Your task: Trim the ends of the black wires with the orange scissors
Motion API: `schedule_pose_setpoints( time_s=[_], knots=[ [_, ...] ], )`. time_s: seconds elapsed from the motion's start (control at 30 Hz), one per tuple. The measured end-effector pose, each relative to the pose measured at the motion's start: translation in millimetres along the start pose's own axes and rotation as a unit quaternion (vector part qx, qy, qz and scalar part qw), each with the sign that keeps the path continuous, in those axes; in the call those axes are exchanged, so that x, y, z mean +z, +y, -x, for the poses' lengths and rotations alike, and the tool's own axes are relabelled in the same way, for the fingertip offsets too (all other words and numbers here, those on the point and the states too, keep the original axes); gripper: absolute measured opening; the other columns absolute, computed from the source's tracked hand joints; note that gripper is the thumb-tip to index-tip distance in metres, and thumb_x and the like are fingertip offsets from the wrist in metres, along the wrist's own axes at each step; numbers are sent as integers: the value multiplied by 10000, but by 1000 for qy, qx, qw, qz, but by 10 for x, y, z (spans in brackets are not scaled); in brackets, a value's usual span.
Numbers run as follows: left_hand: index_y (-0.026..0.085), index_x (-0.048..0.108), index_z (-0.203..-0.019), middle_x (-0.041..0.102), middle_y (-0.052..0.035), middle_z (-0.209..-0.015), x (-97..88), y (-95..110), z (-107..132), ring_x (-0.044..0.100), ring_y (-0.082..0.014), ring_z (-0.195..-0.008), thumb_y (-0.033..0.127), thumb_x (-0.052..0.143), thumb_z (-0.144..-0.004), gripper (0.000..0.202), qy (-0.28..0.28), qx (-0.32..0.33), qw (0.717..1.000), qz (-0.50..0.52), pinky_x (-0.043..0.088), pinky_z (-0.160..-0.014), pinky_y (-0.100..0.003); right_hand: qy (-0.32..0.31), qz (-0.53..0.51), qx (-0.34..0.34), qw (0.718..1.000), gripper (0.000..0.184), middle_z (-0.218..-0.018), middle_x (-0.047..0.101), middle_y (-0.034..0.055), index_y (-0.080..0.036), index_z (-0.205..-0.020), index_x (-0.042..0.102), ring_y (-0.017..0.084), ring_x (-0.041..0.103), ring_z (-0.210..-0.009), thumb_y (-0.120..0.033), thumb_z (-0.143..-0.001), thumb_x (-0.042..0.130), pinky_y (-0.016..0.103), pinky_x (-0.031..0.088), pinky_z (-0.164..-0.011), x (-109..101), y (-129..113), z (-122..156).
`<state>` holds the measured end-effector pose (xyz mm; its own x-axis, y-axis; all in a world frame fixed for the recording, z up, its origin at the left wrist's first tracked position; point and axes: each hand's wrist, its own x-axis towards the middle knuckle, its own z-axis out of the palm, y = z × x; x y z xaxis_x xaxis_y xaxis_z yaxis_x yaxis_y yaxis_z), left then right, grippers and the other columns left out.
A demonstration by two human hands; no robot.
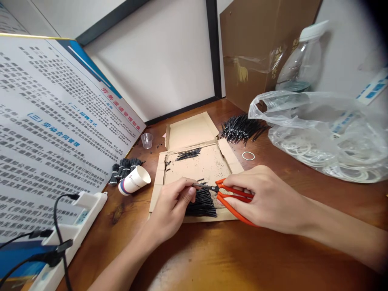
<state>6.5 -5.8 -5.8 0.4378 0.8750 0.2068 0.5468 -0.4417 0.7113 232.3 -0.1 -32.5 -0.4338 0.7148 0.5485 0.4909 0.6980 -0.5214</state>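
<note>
My right hand (266,198) is closed around the orange handles of a pair of scissors (230,191). Their dark blades point left and reach my left fingertips. My left hand (172,206) pinches a thin black piece, like a short wire or tube (196,185), at the blade tips; most of it is hidden by the fingers and blades. Below both hands lies a pile of black pieces (202,204) of the same look on an opened flat cardboard box (209,171). A smaller row of black pieces (188,154) rests farther back in the box, among dark crumbs.
A heap of black pieces (242,128) lies behind the box, beside a white ring (248,156). On the right is a plastic bag of white rings (327,149). A tilted paper cup (135,180), tied black bundles (121,169), a small clear cup (147,140) and a power strip (75,234) stand left.
</note>
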Motion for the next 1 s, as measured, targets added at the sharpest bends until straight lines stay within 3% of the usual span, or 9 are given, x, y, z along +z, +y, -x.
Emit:
schedule_pose_setpoints(
  time_s=[0.3, 0.57, 0.77, 1.0],
  knots=[
    [156, 641, -860, 565, 18, -679, -5, 9, 6, 490, -86, -613, 199, 482, -986, 207, 6, 3, 1000, -4, 383, -581, -195, 8, 0, -26, 1000, 248, -494, 365, -64, -163, -595, 533, 70, 260, -458, -196, -841, 530, 253, 251, -471, -5, 5, 4],
    [162, 659, -877, 577, 18, -685, -15, 4, 8, 490, -84, -608, 228, 500, -985, 204, 7, -8, 1000, 5, 379, -570, -194, 9, 4, -11, 1000, 189, -502, 512, -35, -134, -723, 675, 77, 394, -442, -210, -838, 545, 262, 280, -490, -11, -19, 17],
    [160, 659, -885, 574, 17, -680, -12, 8, 9, 498, -86, -614, 215, 501, -981, 193, 9, 0, 1000, 2, 382, -566, -192, 10, 3, -4, 1000, 180, -513, 539, -28, -136, -745, 693, 79, 389, -447, -217, -829, 556, 270, 272, -491, -8, -19, 19],
    [160, 651, -882, 573, 20, -677, -10, -5, 20, 504, -84, -616, 205, 494, -982, 192, 7, 7, 1000, -10, 388, -574, -190, 24, 14, -2, 1000, 190, -484, 418, -55, -143, -689, 662, 79, 281, -462, -221, -826, 557, 264, 248, -476, -17, -8, 1]
  ],
)
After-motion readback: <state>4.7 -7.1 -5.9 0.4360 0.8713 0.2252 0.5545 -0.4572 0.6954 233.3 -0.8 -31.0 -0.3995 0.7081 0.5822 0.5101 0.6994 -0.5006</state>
